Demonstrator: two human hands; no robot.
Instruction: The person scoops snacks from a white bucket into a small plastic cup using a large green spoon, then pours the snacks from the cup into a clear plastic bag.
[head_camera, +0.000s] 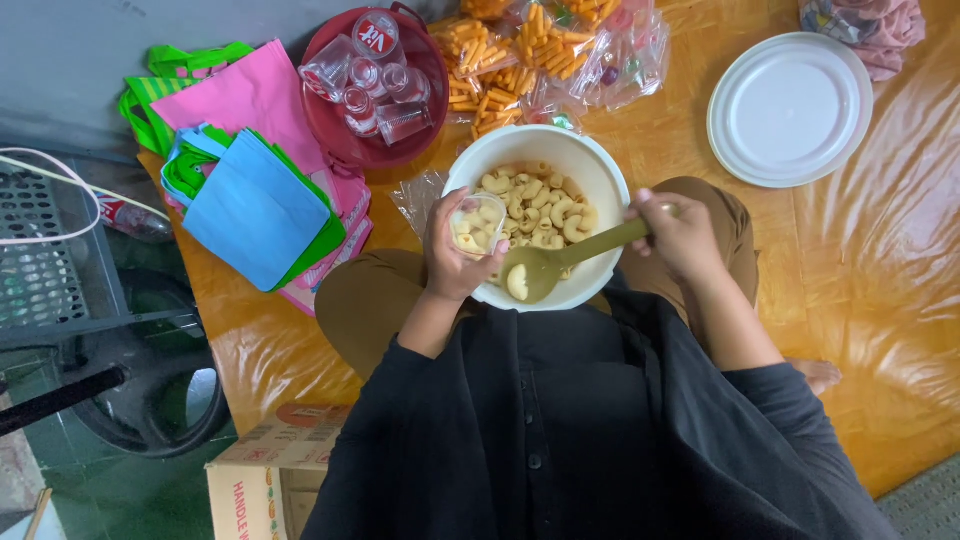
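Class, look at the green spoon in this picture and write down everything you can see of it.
The spoon is olive green, looks like plastic, and has a long flat handle and a broad oval scoop. The right hand holds the handle's far end. It lies slanted across the near rim of the white bowl, scoop toward the left hand. One pale curved snack piece sits in the scoop, close beside the small clear cup that the left hand holds over the bowl.
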